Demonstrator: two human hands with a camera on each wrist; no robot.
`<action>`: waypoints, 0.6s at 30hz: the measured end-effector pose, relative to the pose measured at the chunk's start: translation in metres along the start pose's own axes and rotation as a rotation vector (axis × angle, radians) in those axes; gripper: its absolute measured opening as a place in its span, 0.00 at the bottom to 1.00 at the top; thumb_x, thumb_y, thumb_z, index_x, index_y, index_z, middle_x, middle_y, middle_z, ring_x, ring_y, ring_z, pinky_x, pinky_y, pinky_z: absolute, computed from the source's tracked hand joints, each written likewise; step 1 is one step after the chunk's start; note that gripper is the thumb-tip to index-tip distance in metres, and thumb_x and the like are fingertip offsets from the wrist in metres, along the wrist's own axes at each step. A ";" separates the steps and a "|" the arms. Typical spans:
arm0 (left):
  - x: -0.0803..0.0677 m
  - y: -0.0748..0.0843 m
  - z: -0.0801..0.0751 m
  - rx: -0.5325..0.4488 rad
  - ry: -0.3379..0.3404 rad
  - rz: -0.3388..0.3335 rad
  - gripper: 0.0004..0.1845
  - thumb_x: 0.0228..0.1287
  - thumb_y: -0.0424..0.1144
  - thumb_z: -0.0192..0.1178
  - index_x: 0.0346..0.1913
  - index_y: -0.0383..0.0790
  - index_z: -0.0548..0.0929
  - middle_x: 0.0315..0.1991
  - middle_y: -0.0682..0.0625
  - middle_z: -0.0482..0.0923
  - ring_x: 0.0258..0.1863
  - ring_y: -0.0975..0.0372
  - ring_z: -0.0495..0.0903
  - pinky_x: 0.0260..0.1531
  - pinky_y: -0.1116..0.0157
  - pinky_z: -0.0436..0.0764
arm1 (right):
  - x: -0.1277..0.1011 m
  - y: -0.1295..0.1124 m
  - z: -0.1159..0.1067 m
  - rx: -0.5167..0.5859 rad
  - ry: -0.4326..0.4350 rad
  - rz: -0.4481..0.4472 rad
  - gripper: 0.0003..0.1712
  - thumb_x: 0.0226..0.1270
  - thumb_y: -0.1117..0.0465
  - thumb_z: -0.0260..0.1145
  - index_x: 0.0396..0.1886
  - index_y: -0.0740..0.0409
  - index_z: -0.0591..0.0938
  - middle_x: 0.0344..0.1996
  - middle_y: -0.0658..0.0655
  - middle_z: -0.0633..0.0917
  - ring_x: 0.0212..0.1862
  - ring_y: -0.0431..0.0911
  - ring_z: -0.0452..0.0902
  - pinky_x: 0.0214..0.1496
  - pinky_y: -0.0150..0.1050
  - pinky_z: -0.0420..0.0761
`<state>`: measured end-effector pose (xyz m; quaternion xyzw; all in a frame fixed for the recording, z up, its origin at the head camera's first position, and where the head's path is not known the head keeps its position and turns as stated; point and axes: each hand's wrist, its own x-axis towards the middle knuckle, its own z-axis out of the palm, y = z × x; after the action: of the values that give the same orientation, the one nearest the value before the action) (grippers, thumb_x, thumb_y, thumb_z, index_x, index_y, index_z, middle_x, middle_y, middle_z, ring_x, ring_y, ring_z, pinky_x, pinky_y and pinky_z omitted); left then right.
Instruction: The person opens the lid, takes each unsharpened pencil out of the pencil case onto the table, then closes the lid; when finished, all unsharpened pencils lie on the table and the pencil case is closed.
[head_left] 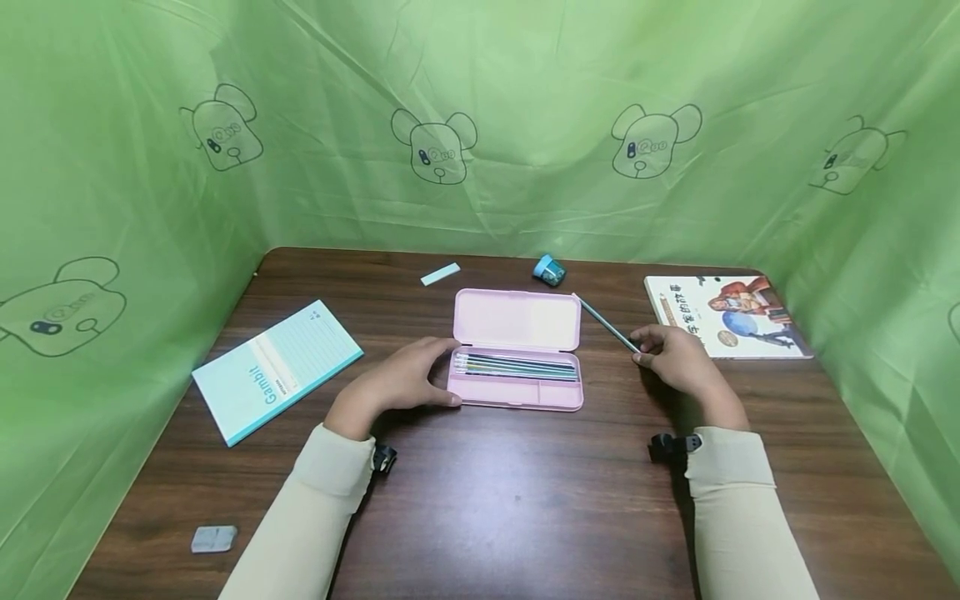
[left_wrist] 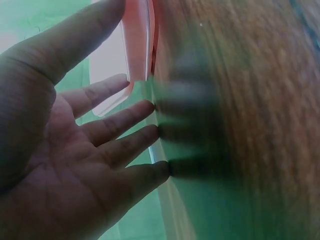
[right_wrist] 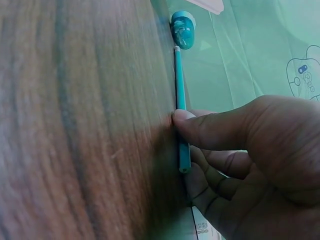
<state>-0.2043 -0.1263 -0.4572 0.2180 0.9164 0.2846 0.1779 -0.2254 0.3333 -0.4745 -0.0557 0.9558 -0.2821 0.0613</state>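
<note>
A: Where is the pencil (head_left: 604, 324)?

B: Right of centre in the head view, lying slantwise on the dark wood worktop (head_left: 525, 500), just right of the open pink pencil case (head_left: 517, 348). Its near end is pinched by the right hand (head_left: 675, 358); the right wrist view shows the thumb (right_wrist: 210, 131) on top of the teal shaft (right_wrist: 181, 125) and curled fingers beneath it, low against the worktop.

A: And the far end?

B: It points toward a small blue sharpener (head_left: 549, 270) at the upper middle of the frame, near it but not touching in the head view.

A: What about the other hand?

B: The left hand (head_left: 401, 379) rests at the case's left end, fingers spread and fairly straight, thumb along the near edge. The left wrist view shows the fingertips (left_wrist: 150, 107) against the case's side, though that part is blurred.

A: What's in the case?

B: A row of pencils (head_left: 517, 365) in the long tray compartment; the lid stands open behind.

A: Anything further out?

B: A light blue notebook (head_left: 277, 369) at centre left, a pale eraser (head_left: 439, 273) above the case, a picture book (head_left: 726, 315) at the right, a grey eraser (head_left: 213, 538) at lower left, and green bear-print cloth (head_left: 480, 125) all around.
</note>
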 end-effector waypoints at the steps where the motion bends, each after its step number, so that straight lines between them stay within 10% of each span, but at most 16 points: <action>1: 0.000 0.000 0.000 0.000 -0.002 -0.003 0.50 0.65 0.51 0.83 0.84 0.39 0.70 0.81 0.37 0.73 0.83 0.42 0.71 0.83 0.41 0.70 | 0.000 0.000 0.000 -0.001 -0.002 0.000 0.16 0.77 0.65 0.74 0.60 0.66 0.88 0.43 0.64 0.92 0.47 0.55 0.88 0.52 0.46 0.79; 12: 0.000 0.002 0.000 -0.009 -0.016 -0.014 0.50 0.67 0.49 0.82 0.85 0.38 0.69 0.82 0.36 0.70 0.84 0.41 0.69 0.84 0.41 0.69 | -0.002 -0.010 -0.003 0.003 0.034 -0.021 0.20 0.79 0.62 0.74 0.65 0.64 0.87 0.51 0.66 0.93 0.53 0.60 0.88 0.57 0.54 0.82; 18: -0.001 0.002 -0.002 -0.009 -0.018 -0.011 0.49 0.67 0.50 0.82 0.85 0.40 0.69 0.82 0.37 0.70 0.84 0.42 0.69 0.84 0.41 0.69 | -0.004 -0.058 0.003 0.208 -0.009 -0.137 0.23 0.77 0.64 0.76 0.68 0.63 0.86 0.52 0.65 0.93 0.54 0.57 0.88 0.60 0.49 0.85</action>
<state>-0.2039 -0.1256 -0.4545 0.2146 0.9146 0.2859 0.1888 -0.2166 0.2836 -0.4451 -0.1156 0.9149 -0.3832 0.0517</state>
